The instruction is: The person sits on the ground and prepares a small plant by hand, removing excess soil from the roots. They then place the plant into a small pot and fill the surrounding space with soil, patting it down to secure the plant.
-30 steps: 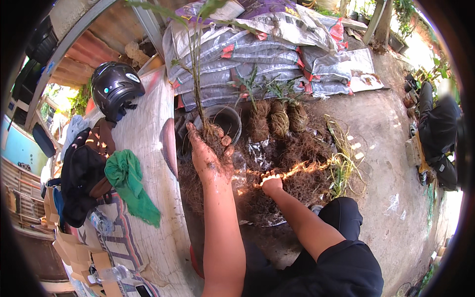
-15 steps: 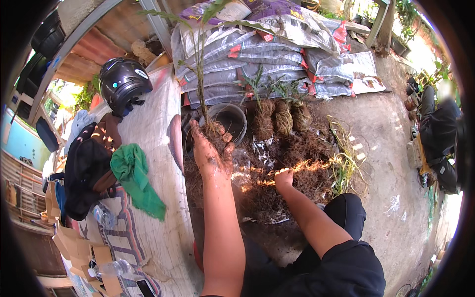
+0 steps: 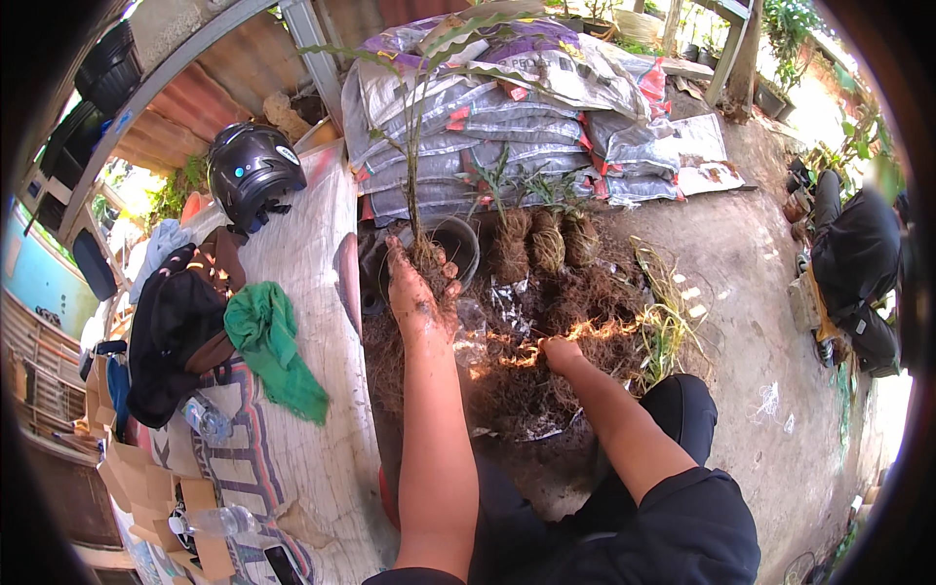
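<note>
A tall leafy plant (image 3: 412,146) stands upright in my left hand (image 3: 417,302). My fingers curl round its soil-covered root ball (image 3: 425,255), and dirt is smeared over the hand. Directly behind it is a dark round pot (image 3: 466,239). My right hand (image 3: 560,355) is closed at the heap of brown fibrous roots and soil (image 3: 585,297); what its fingers hold is hidden. Beyond the heap, three plants with bound root balls (image 3: 547,243) stand in a row. Long yellow-green strands (image 3: 671,336) lie to the right of the heap.
Stacked grey sacks (image 3: 526,146) rise at the back. On the pale sheet-covered surface to the left are a dark helmet (image 3: 252,174), a green cloth (image 3: 273,341), dark clothing (image 3: 175,331), a plastic bottle (image 3: 219,522) and an opened carton (image 3: 146,487). Another person (image 3: 858,263) sits at the far right.
My right hand has shifted slightly left and down at the root heap. My left hand still holds the plant by its root ball. The view has turned a little.
</note>
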The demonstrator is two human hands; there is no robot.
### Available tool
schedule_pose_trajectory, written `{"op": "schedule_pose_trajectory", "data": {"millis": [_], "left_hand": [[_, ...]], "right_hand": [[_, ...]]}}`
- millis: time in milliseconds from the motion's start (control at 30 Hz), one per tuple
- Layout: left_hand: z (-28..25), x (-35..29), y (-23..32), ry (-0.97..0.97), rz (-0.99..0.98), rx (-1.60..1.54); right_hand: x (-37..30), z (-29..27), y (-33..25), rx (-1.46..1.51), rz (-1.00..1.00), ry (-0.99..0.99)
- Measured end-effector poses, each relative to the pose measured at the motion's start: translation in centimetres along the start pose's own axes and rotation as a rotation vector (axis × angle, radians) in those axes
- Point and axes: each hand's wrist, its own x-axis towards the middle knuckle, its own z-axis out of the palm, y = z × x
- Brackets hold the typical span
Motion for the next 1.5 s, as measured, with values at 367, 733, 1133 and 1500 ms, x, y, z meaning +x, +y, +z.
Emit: {"op": "schedule_pose_trajectory", "data": {"millis": [367,733,1133,1500], "left_hand": [[-0.4,-0.4,-0.5,-0.084,-0.031,-0.012],[1.1,-1.0,-2.8,-0.060,-0.114,0.023],[1.9,-0.5,-5.8,-0.082,-0.167,0.067],[2.2,-0.3,-8.5,0.000,-0.174,0.163]], "right_hand": [[2.9,-9.8,2.7,0.394,-0.021,-0.066],[-7.2,-22.9,0.4,1.683,-0.180,-0.069],[-8.3,-25.4,-2.0,1.642,-0.324,0.211],[-12.0,-27.7,-6.9,2.195,-0.486,0.332]]}}
